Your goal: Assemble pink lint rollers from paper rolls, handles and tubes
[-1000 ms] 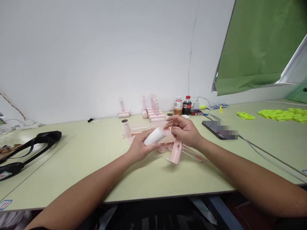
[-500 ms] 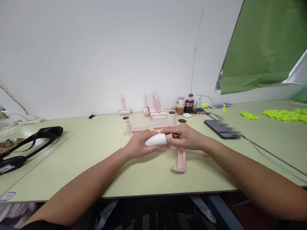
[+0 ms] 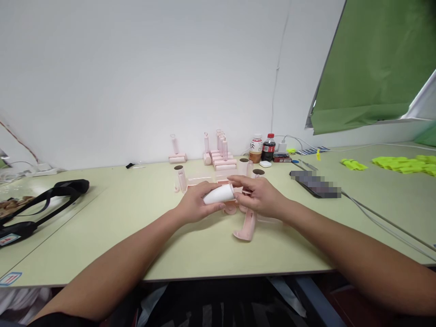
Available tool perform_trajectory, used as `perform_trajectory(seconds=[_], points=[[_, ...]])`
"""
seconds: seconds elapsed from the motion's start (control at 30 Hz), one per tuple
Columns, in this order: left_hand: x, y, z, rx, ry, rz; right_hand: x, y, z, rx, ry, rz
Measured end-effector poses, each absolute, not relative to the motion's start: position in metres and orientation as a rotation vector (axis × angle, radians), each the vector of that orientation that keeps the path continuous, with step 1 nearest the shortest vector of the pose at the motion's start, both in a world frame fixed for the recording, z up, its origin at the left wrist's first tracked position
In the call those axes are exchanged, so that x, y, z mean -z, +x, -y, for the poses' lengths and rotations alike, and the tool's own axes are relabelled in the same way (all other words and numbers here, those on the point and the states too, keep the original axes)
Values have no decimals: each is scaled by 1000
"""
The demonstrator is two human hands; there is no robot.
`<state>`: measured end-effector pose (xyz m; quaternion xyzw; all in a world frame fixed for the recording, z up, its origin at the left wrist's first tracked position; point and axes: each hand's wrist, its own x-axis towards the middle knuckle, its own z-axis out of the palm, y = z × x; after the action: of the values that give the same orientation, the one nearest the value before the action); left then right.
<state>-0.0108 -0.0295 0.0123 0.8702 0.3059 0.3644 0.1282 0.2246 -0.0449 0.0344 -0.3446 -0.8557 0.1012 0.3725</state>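
Observation:
My left hand is wrapped round a white lint roller refill, lying nearly level just above the table. My right hand is closed, its thumb and fingertips at the right end of the refill. Under its palm, it also grips a pink lint roller holder, whose curved arm sticks out below; its handle is mostly hidden behind the hand. Beyond my hands are orange-edged cases, partly covered, and small pink round caps.
Finished-looking pink lint rollers stand along the wall. Cardboard-cored rolls stand behind my hands. To the right are a cola bottle, a phone with a cable, and yellow-green strips. A black strapped frame lies left.
The lint roller holder has swung left and tilted along with my right hand. The refill has shifted slightly left and turned, its right end raised and showing more of its opening.

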Motion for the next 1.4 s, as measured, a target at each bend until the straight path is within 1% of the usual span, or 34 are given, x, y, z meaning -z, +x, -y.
perform_trajectory(seconds=[0.2,0.47,0.57,0.67,0.73,0.83,0.97,1.2,1.4], points=[[-14,-8,33,-1110,2366,-867,-34,220,49,-125,-879,2172],[-24,-5,36,-993,2075,-988,-35,224,46,-12,-788,2029],[-27,-5,34,-991,1790,-935,-35,225,47,-37,-840,2000],[-32,-5,36,-974,1596,-722,-34,221,50,-162,-912,2127],[-36,-4,41,-876,1605,-647,-33,217,52,-210,-925,2203],[-41,-3,47,-719,1700,-604,-32,213,54,-165,-922,2228],[-46,-4,50,-673,1845,-515,-31,210,55,-169,-893,2236],[-56,-17,43,-633,1991,-702,-29,206,55,-212,-905,2273],[-67,-44,25,-289,1906,-865,-30,212,50,-282,-971,2245]])
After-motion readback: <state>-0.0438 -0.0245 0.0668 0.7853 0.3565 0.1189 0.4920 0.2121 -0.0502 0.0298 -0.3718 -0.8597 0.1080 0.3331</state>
